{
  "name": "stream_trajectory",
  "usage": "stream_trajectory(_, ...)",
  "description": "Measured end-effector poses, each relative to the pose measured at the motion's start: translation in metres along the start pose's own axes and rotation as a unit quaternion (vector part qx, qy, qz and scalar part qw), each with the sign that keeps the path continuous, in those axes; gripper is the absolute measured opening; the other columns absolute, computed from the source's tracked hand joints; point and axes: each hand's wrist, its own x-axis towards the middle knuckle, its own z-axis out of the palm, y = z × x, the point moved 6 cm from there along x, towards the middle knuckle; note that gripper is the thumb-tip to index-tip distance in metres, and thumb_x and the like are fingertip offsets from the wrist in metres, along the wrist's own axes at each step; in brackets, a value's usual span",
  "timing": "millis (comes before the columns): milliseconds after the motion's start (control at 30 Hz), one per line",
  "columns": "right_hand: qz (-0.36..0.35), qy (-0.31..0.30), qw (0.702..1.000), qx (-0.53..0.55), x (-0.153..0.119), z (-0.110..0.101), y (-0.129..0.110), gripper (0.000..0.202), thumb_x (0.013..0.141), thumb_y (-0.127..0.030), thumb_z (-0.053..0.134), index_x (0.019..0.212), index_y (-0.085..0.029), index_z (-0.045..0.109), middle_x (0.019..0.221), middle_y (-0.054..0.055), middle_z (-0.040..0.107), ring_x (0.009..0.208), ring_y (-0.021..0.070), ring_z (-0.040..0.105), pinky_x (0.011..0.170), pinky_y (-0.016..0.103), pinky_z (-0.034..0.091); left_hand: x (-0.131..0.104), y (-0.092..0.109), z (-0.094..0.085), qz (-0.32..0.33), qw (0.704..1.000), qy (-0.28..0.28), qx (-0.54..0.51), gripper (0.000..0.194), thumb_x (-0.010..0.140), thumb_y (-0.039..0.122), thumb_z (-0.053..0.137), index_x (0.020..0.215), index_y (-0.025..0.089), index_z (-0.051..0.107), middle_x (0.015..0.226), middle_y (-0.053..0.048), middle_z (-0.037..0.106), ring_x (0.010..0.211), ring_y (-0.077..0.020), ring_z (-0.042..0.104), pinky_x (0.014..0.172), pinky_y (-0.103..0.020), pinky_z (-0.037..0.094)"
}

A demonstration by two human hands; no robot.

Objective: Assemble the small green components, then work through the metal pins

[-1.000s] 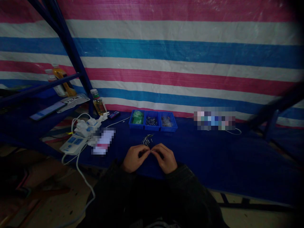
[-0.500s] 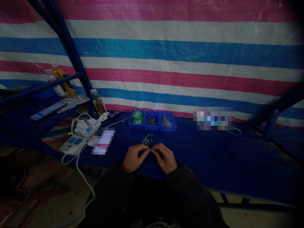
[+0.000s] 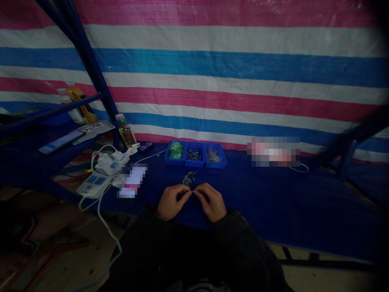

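My left hand point(image 3: 171, 202) and my right hand point(image 3: 212, 203) meet over the front of the blue table, thumbs and forefingers pinched. Between the fingertips runs a small slim metal part point(image 3: 193, 192), gripped from both ends; its exact kind is too small to make out. Just beyond the hands lies a loose pile of similar dark and silver pin-like parts point(image 3: 189, 177). Behind the pile stand three joined blue trays: the left holds green pieces point(image 3: 176, 151), the middle more pin-like parts point(image 3: 193, 155), the right small clear pieces point(image 3: 213, 155).
On the left are a power strip point(image 3: 95, 185) with plugs and white cables, a blurred-out phone point(image 3: 133, 181) and a drink bottle point(image 3: 125, 130). A blue metal post point(image 3: 91, 67) rises behind them. A pixelated object point(image 3: 273, 152) with a cable lies at the right back.
Both hands stay in the same place with the small part between them. The pile and trays have not moved; the pixelated object's colours differ.
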Motion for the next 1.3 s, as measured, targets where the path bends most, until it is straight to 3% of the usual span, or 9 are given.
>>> stream_trajectory(300, 0.016, -0.016, 1.000, 0.002, 0.0007, -0.0011, -0.0026, 0.017, 0.101, -0.026, 0.051, 0.091, -0.022, 0.064, 0.087, 0.005, 0.066, 0.081, 0.0197, 0.065, 0.076, 0.033, 0.051, -0.0001, 0.0003, -0.0003, 0.003, 1.000, 0.003, -0.001, 0.018, 0.096, 0.028, 0.059, 0.089, 0.017, 0.071, 0.075, -0.001, 0.069, 0.063, -0.0124, 0.057, 0.060, -0.023, 0.041)
stream_trajectory(500, 0.018, -0.006, 1.000, 0.007, -0.0011, -0.0004, 0.0006, 0.011, 0.099, -0.026, 0.054, 0.102, -0.022, 0.063, 0.087, 0.004, 0.065, 0.076, 0.0183, 0.063, 0.072, 0.031, 0.050, 0.0006, 0.0025, -0.0015, 0.000, 1.000, 0.001, -0.003, 0.018, 0.096, 0.028, 0.059, 0.089, 0.017, 0.071, 0.075, -0.001, 0.069, 0.063, -0.0122, 0.058, 0.061, -0.023, 0.042)
stream_trajectory(967, 0.009, -0.011, 1.000, 0.003, -0.0006, 0.0009, 0.0023, 0.015, 0.100, -0.024, 0.052, 0.091, -0.022, 0.063, 0.086, 0.004, 0.066, 0.080, 0.0194, 0.064, 0.077, 0.031, 0.050, 0.0007, -0.0002, 0.0001, 0.005, 1.000, 0.000, -0.005, 0.016, 0.095, 0.027, 0.061, 0.088, 0.017, 0.071, 0.078, -0.001, 0.071, 0.065, -0.0121, 0.060, 0.063, -0.022, 0.043)
stream_trajectory(1167, 0.009, 0.005, 1.000, 0.001, -0.0018, -0.0008, 0.0028, 0.011, 0.097, -0.021, 0.055, 0.104, -0.022, 0.064, 0.087, 0.003, 0.065, 0.077, 0.0180, 0.063, 0.073, 0.030, 0.050, 0.0009, 0.0001, -0.0009, -0.002, 1.000, 0.000, -0.010, 0.014, 0.095, 0.026, 0.062, 0.090, 0.017, 0.071, 0.078, -0.001, 0.072, 0.064, -0.0119, 0.061, 0.063, -0.022, 0.044)
stream_trajectory(1300, 0.005, 0.001, 1.000, 0.011, -0.0018, -0.0001, 0.0022, 0.011, 0.098, -0.019, 0.053, 0.097, -0.022, 0.063, 0.089, 0.004, 0.065, 0.081, 0.0184, 0.064, 0.076, 0.030, 0.050, 0.0007, -0.0012, -0.0005, -0.004, 1.000, 0.004, -0.012, 0.013, 0.095, 0.026, 0.062, 0.091, 0.017, 0.071, 0.078, 0.000, 0.072, 0.064, -0.0116, 0.060, 0.063, -0.022, 0.043)
